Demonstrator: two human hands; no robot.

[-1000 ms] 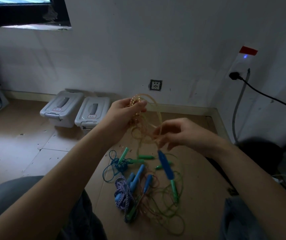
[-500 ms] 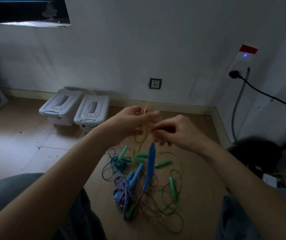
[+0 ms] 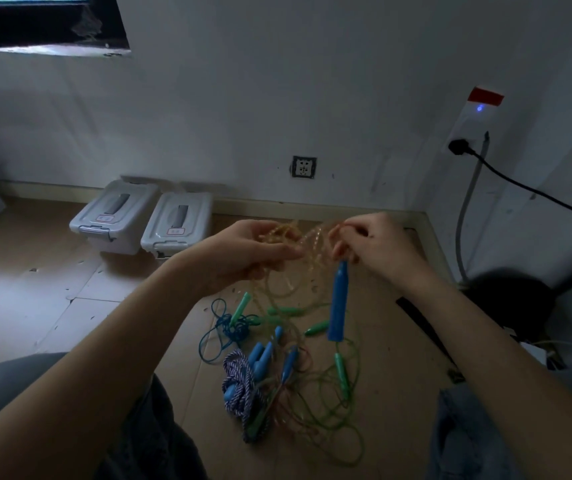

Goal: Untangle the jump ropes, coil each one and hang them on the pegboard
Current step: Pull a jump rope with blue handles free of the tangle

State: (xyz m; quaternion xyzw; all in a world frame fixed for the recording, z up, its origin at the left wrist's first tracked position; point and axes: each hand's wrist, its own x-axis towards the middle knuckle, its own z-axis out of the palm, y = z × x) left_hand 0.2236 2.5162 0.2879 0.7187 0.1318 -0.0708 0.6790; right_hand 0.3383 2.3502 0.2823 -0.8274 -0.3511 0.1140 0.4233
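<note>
1. Two bare hands are raised over the floor [image 3: 52,296], each grip closed on the same translucent amber beaded rope [image 3: 307,237], which spans the short gap between them.
2. The left hand [image 3: 246,252] lies palm up with its fingers curled round a bunch of the amber rope; the thumb lies across the top of the strands.
3. The right hand [image 3: 378,245] pinches the rope between thumb and fingertips, the other fingers curled in beneath.
4. A blue handle [image 3: 338,301] hangs upright just below the right hand, its narrow end up at the fingers.
5. Loops of the amber rope drop from both hands toward the pile of jump ropes [image 3: 288,375] lying on the floor, nearer than the hands.
6. In that pile lie a thin blue cord [image 3: 222,327] at the left, green handles [image 3: 317,328] with thin green rope, more blue handles, and a braided purple-and-white rope [image 3: 239,386] at the near left.
7. Two grey lidded boxes [image 3: 146,220] sit side by side at the far left against the wall.
8. A wall socket [image 3: 304,167] is set low in the far wall.
</note>
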